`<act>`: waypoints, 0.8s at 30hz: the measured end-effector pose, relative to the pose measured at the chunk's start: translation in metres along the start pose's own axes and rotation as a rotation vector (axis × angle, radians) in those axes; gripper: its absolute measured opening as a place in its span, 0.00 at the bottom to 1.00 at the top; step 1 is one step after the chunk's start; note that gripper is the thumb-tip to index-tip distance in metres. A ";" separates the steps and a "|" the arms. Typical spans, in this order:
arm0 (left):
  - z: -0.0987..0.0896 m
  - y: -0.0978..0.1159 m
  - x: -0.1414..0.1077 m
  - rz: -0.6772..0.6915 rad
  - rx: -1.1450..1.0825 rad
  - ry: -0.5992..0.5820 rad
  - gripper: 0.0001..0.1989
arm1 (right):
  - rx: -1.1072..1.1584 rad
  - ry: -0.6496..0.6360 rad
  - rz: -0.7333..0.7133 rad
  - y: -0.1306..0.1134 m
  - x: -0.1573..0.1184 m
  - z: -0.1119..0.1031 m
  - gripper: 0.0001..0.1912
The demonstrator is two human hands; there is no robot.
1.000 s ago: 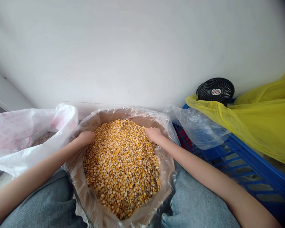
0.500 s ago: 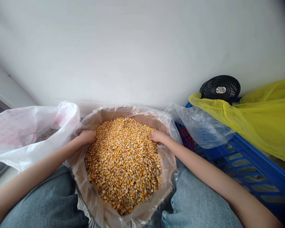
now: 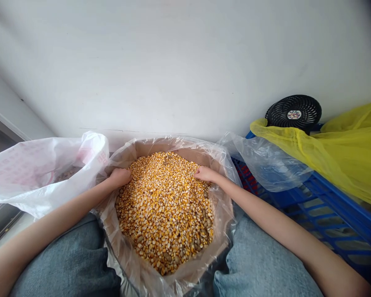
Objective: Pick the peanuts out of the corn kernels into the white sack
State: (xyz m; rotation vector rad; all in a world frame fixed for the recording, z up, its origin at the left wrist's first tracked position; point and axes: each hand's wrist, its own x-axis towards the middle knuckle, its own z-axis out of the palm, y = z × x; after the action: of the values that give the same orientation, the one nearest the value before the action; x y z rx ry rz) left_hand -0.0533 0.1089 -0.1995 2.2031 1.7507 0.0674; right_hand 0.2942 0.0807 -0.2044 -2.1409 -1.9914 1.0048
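Observation:
A mound of yellow and whitish corn kernels (image 3: 163,206) fills a box (image 3: 185,152) lined with a clear plastic bag (image 3: 225,154) between my knees. Several brownish lumps, like peanuts in the shell (image 3: 204,214), lie among the kernels, mostly on the right side. At the mound's far left edge my left hand (image 3: 121,176) is closed, its fingertips hidden. Across from it, my right hand (image 3: 204,174) rests at the upper right edge of the corn, fingers curled together with the tips against the kernels. Whatever either hand holds is too hidden to make out.
Left of the box lies an open white plastic bag (image 3: 49,165) with faint red print. On the right stands a blue slatted crate (image 3: 327,206), with yellow netting (image 3: 343,152) and a small black fan (image 3: 293,113) on it. A white wall (image 3: 173,70) rises behind.
The whole view has shifted slightly. My right hand has moved a little inward over the corn, and more of its fingers shows. My left hand stays near the same edge, still closed.

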 end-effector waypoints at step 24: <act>-0.002 -0.007 0.004 0.105 -0.263 0.018 0.11 | -0.113 0.034 -0.120 -0.001 -0.009 -0.013 0.13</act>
State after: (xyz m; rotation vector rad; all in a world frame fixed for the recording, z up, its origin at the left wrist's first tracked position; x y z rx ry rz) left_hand -0.0593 0.1150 -0.1999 2.1045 1.5360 0.3238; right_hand 0.3000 0.0774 -0.1895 -2.0466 -2.1793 0.8522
